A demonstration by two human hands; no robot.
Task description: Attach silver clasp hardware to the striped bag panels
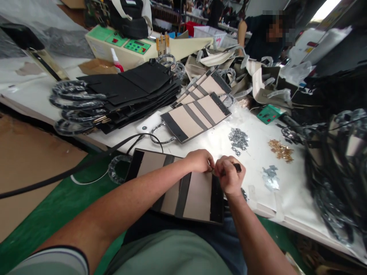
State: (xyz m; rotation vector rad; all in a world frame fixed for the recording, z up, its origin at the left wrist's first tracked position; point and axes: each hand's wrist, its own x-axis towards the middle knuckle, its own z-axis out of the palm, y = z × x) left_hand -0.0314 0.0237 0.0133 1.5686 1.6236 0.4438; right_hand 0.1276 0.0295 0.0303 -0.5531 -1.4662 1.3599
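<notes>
A bag panel (197,200) with black borders and beige lining lies on my lap against the table edge. My left hand (200,160) is closed in a pinch at the panel's black end strip; whatever sits between its fingertips is too small to make out. Close beside it, my right hand (229,173) is wrapped round a black-handled tool (237,167), whose working end is hidden by the fingers. From the panel's left end sticks out a plastic-wrapped loop handle (116,168).
Stacked black bag panels (137,84) lie at the left. Beyond my hands are two similar beige-lined panels (197,116). Small dark metal plates (238,139), gold pieces (281,150) and silver pieces (271,177) lie in piles on the white table. Wrapped handles (335,198) heap at the right.
</notes>
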